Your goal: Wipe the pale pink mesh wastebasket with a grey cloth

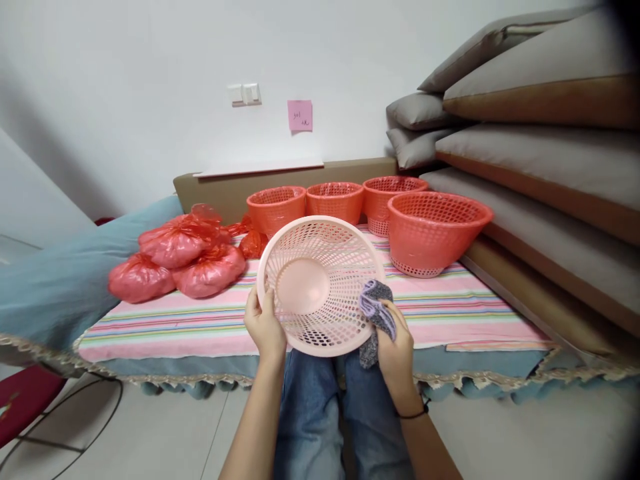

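A pale pink plastic basket (303, 287) is held tilted above my knees, its opening facing me. My left hand (266, 327) grips its rim at the lower left, thumb inside. At the right rim, my right hand (395, 343) is closed on a grey and purple cloth (377, 308), which lies over the basket's edge and hangs partly below it. Behind stand several red baskets, one of them a larger-looking red basket (435, 233) at the right.
Red plastic bags (180, 243) are piled at the left on a striped cloth (165, 327) covering the seat. Large grey and brown cushions (540, 153) are stacked at the right. A pink note (300, 116) is on the wall. A dark red stool (27, 400) stands at the lower left.
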